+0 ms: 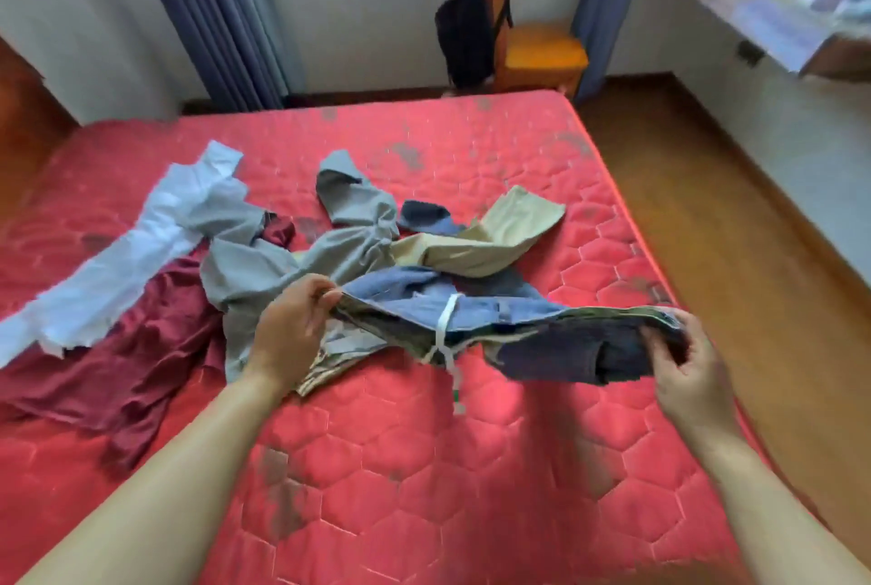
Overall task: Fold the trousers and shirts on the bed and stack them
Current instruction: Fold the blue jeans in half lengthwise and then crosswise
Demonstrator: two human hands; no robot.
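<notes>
A heap of clothes lies on the red quilted bed. My left hand pinches the left end of a blue pair of trousers at its waistband, where a white drawstring hangs down. My right hand grips the right end, where the cloth looks darker blue. The trousers are stretched between both hands just above the mattress. Behind them lie a grey garment, a beige garment, a dark red shirt and a white garment.
The bed's right edge meets a wooden floor. An orange chair with a dark bag hanging on it stands beyond the bed by the wall. Blue curtains hang at the back.
</notes>
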